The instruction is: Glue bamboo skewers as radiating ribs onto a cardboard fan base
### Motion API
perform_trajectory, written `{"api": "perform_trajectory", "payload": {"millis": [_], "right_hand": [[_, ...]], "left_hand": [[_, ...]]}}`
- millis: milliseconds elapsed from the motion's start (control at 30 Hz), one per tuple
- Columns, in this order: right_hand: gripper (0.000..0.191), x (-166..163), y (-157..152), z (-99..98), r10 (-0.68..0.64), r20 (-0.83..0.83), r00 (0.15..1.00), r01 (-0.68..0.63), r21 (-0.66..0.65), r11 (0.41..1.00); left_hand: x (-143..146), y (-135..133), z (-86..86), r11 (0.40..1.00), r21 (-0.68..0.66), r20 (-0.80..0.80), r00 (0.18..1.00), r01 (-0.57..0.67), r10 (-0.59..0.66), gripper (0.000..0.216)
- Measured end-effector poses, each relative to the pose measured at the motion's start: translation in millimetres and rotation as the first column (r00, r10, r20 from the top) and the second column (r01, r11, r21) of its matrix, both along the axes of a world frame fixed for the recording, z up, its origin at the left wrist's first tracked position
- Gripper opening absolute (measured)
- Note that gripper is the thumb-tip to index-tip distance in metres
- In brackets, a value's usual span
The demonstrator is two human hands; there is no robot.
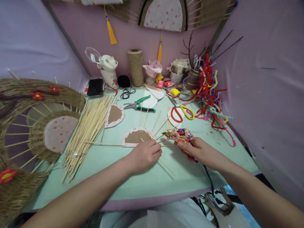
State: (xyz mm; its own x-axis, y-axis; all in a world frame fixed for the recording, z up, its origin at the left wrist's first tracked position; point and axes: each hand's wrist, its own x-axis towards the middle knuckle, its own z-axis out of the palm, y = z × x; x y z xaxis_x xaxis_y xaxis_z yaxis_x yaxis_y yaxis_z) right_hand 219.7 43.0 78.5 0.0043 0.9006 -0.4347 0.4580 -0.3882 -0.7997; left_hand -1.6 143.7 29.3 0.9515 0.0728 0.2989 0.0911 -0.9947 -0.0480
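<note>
My left hand (146, 155) is closed over thin wooden sticks at the near right edge of a half-round cardboard piece (136, 137) with a pink-white fabric rim. Its fingertips seem to pinch a stick, partly hidden beneath them. Several sticks fan out from the cardboard, and one long stick (106, 143) reaches left. In my right hand (197, 148) is a glue gun (179, 134) in a flowered cover, its tip pointing left toward the sticks. A dark cord (209, 179) runs down from it over the table edge.
A large pile of sticks (89, 129) and a woven fan-shaped piece (38, 126) lie left. Behind the work are green-handled pruning shears (140, 104), scissors (182, 111), a second fabric-edged cardboard piece (115, 116), a twine spool (135, 68), a cup (109, 71) and coloured pipe cleaners (209, 91).
</note>
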Motion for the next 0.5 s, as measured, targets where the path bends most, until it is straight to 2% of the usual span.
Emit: {"api": "perform_trajectory", "payload": {"millis": [300,433,500], "right_hand": [[0.059,-2.8,12.9,-5.5,0.037,-0.02,0.999,-0.037,0.005,0.999],[0.057,-4.6,18.8,-8.8,0.042,-0.056,0.998,-0.041,0.019,0.999],[0.056,-6.9,22.8,-8.4,0.044,-0.069,0.997,-0.043,0.018,0.999]], "left_hand": [[-0.1,0.5,-3.6,0.999,-0.049,0.099,0.995,-0.004,0.008,0.031],[-1.0,0.8,-4.3,0.992,-0.12,0.081,0.995,-0.042,0.052,0.031],[-1.0,1.8,-4.7,0.993,-0.113,0.068,0.997,-0.029,0.036,0.03]]}}
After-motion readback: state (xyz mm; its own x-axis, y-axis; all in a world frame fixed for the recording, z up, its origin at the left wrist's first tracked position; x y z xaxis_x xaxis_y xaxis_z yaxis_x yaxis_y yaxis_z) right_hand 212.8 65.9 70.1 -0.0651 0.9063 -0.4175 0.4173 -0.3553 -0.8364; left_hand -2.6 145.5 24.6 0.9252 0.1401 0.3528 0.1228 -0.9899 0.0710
